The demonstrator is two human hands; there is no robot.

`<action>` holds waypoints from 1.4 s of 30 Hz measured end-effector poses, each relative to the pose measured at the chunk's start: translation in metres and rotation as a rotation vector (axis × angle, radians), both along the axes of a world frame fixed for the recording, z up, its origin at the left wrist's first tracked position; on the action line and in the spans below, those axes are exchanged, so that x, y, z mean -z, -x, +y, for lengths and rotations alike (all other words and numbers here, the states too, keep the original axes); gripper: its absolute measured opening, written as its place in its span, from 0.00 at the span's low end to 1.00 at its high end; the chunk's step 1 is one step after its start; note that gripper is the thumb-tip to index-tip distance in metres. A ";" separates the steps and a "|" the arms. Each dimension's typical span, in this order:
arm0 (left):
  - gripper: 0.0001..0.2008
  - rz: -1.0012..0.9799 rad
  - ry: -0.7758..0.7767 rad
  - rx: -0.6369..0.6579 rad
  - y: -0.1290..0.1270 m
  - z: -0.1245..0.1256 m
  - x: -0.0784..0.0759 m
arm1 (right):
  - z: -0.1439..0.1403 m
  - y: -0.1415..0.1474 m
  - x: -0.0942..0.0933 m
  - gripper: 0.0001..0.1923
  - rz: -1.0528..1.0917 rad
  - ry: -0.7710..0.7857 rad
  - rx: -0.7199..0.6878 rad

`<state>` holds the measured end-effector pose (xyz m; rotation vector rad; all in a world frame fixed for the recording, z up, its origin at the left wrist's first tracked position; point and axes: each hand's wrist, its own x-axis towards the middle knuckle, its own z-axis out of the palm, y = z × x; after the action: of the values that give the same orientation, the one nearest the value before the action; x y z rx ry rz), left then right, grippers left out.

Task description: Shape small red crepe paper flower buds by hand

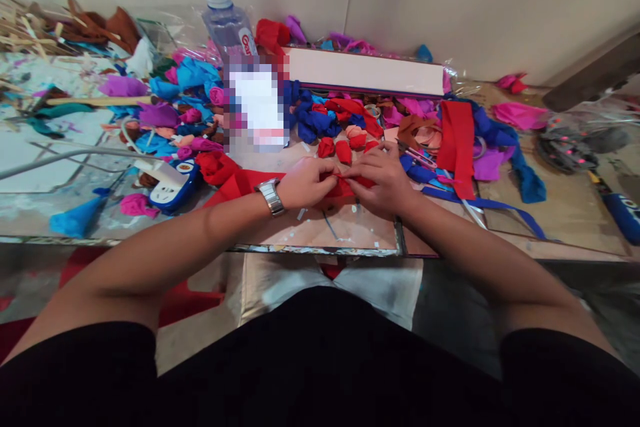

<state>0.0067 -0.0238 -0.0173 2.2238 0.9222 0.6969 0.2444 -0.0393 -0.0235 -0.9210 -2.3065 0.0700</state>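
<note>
A red crepe-paper strip (250,181) lies along the table in front of me, and its right end is between my hands. My left hand (307,181), with a metal watch on the wrist, pinches the strip from the left. From the right, my right hand (377,177) has its fingers closed on the same strip, its thumb close to the left fingertips. The exact fold between the fingers is partly hidden. Just beyond the hands sit several small rolled red paper buds (343,151). Scissors with pink handles (420,155) lie right of my right hand.
Many coloured paper pieces (159,115) cover the table's left and back. A plastic bottle (227,23), a long white box (365,70) and a blue-white power socket (175,187) with a grey cable stand around. Red strips (457,140) and blue ribbon (515,213) lie to the right.
</note>
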 end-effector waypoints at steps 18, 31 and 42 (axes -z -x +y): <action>0.16 -0.061 0.058 -0.019 0.000 0.001 0.006 | -0.001 -0.002 0.001 0.07 -0.022 0.065 0.027; 0.16 0.131 -0.303 -0.126 -0.001 -0.007 0.004 | -0.002 0.003 0.000 0.06 0.027 0.098 0.074; 0.16 0.173 -0.315 -0.084 -0.002 -0.010 0.001 | 0.000 0.005 0.002 0.04 0.003 0.190 0.066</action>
<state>0.0086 -0.0337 -0.0185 2.5674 1.0571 0.7387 0.2394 -0.0395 -0.0254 -1.0902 -2.2931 0.2662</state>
